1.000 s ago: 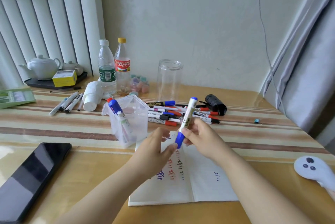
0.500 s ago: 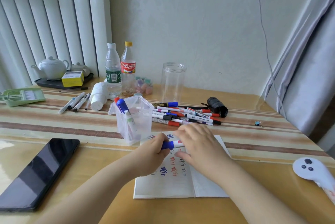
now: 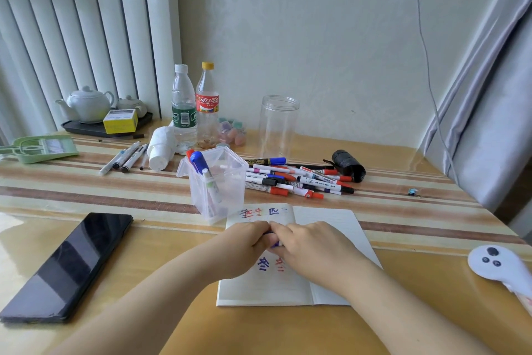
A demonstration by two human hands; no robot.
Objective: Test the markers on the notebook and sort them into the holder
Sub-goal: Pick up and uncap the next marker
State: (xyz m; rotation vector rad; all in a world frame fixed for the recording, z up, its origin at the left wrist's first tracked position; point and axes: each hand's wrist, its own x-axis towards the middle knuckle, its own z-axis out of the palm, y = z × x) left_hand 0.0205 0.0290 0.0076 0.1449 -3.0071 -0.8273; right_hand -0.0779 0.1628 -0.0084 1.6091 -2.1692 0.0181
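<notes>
An open white notebook (image 3: 331, 222) with red and blue scribbles lies in front of me. Over its left page my left hand (image 3: 244, 242) and my right hand (image 3: 311, 248) meet, both closed around a blue marker (image 3: 275, 244), of which only a small blue bit shows between the fingers. The clear plastic holder (image 3: 227, 182) stands just behind the notebook with a blue-capped and a red-capped marker in it. A pile of several markers (image 3: 296, 180) lies to the holder's right.
A black phone (image 3: 69, 265) lies at the left. A white controller (image 3: 495, 265) sits at the right edge. Behind stand two bottles (image 3: 195, 104), a clear jar (image 3: 277, 124), a rolled white cloth (image 3: 161, 147), more pens (image 3: 123, 157), a black roll (image 3: 348, 164), a teapot tray (image 3: 95, 113).
The blue marker was held upright in my right hand, then brought down flat over the notebook. Both hands have now closed together around it, hiding most of it.
</notes>
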